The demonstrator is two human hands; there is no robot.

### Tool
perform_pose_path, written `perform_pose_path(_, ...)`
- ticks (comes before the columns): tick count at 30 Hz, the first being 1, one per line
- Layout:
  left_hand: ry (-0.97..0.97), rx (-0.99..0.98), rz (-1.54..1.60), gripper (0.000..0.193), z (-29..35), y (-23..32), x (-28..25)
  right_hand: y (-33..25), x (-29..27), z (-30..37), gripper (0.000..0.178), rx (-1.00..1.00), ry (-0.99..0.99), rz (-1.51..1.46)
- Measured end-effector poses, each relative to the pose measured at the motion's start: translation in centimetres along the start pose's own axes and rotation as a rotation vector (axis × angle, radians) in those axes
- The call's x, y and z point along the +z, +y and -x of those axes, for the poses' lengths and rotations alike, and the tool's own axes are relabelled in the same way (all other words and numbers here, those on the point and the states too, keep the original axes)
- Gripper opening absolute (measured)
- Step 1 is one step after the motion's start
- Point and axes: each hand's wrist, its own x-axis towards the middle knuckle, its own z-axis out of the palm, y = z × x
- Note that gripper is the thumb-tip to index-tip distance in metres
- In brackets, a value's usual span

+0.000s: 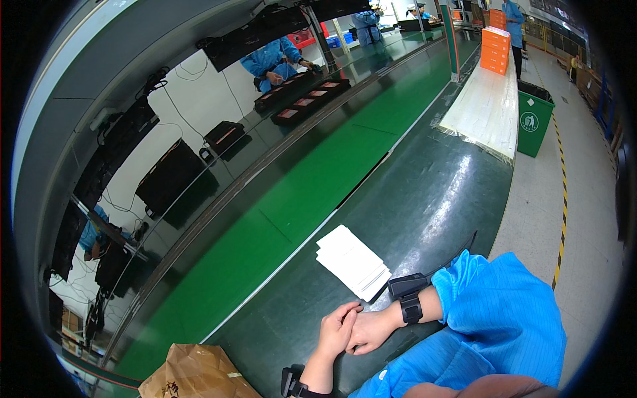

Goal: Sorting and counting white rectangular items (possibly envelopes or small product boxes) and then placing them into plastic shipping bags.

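My left hand (335, 330) and my right hand (373, 331) are folded together on the dark green worktop (405, 219), near its front edge. Their fingers are loosely curled against each other, partly hidden where the hands overlap, and no object shows in them. Just beyond the hands lies a slightly uneven stack of white paper sheets or cards (352, 259). A black strapped device (408, 285) sits on my right wrist, with a thin cable running from it. Another black band (292, 383) is around my left wrist.
A brown paper bag (192, 375) stands at the lower left. Beyond the worktop runs a green conveyor belt (265, 232). Farther right are stacked orange boxes (495, 52) and a green bin (534, 123). Across the belt, a person in blue (269, 60) works beside black trays (308, 103).
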Motion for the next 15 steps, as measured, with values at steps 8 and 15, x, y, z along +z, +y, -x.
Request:
perform_pose_path(8,0.002,-0.002,0.005,0.024,0.05,-0.26,0.01,0.08,0.13,-0.01,0.006,0.019,-0.019,-0.014)
perform_pose_path(15,-0.003,-0.013,-0.003,0.024,0.02,-0.22,0.06,0.1,0.23,0.06,0.007,0.029,-0.018,-0.009)
